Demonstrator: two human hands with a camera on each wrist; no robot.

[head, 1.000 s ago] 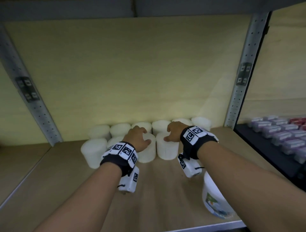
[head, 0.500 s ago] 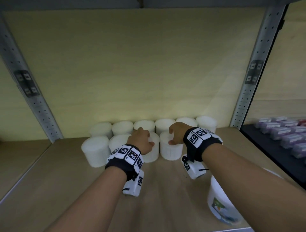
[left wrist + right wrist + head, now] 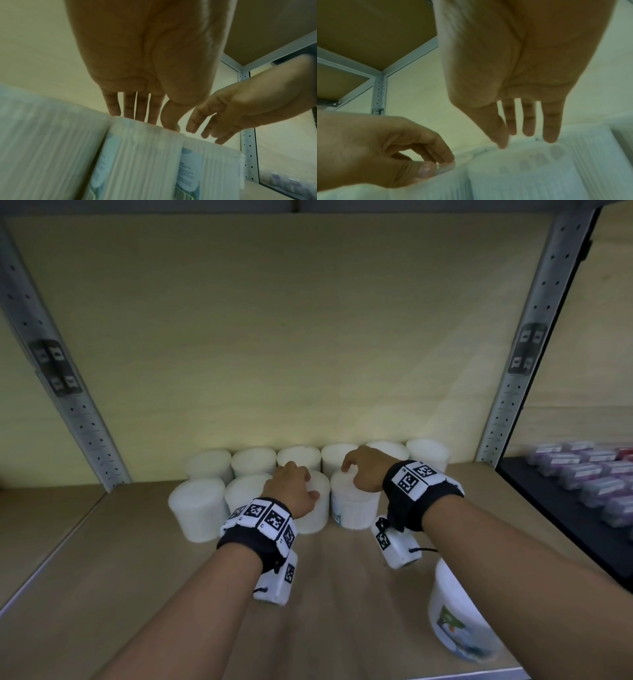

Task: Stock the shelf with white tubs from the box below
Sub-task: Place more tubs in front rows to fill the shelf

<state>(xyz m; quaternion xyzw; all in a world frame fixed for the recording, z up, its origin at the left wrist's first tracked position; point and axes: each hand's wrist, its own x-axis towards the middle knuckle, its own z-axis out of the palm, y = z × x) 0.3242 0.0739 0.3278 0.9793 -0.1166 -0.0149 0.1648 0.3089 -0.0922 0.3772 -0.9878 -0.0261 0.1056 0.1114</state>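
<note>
White ribbed tubs stand on the wooden shelf (image 3: 120, 577): a back row (image 3: 253, 460) along the wall and a front row before it. My left hand (image 3: 303, 479) reaches over one front tub (image 3: 310, 517) and holds its lid rim, fingers behind and thumb in front; the left wrist view shows that left hand (image 3: 154, 121) the same way. My right hand (image 3: 356, 474) hovers over the neighbouring front tub (image 3: 354, 508). In the right wrist view the right hand (image 3: 522, 138) has straight fingers just above the lid (image 3: 539, 162).
Another white tub (image 3: 459, 621) with a picture label lies tipped at the shelf's front right, under my right forearm. Two more front tubs (image 3: 198, 508) stand to the left. Grey metal uprights (image 3: 68, 405) (image 3: 513, 371) frame the bay. Purple-lidded packs (image 3: 589, 474) fill the shelf to the right.
Both hands have stayed on the same two front-row tubs, edging slightly toward the back row. The view has shifted a little.
</note>
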